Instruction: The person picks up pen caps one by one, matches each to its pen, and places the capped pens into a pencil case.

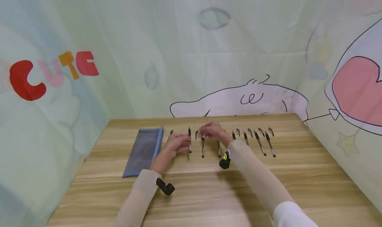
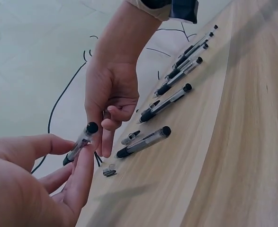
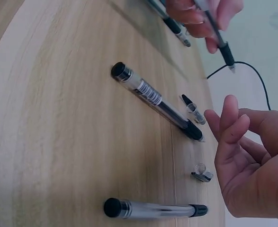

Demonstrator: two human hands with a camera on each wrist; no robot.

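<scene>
Between the thumb and fingers of my left hand is a clear-barrelled, uncapped gel pen, lifted above the table. Its black grip and bare tip point away from me in the right wrist view. To the right, my right hand hovers over the far ends of the pens, fingers loosely bent with nothing between them. Beneath it lies another uncapped pen, with loose clear caps close to its tip. Part of that pen is hidden by the right hand in the head view.
Several more uncapped pens lie in a row to the right, caps near their tips. Left of the left hand is a dark mesh pouch with blue edging. A patterned cloth hangs behind the wooden table.
</scene>
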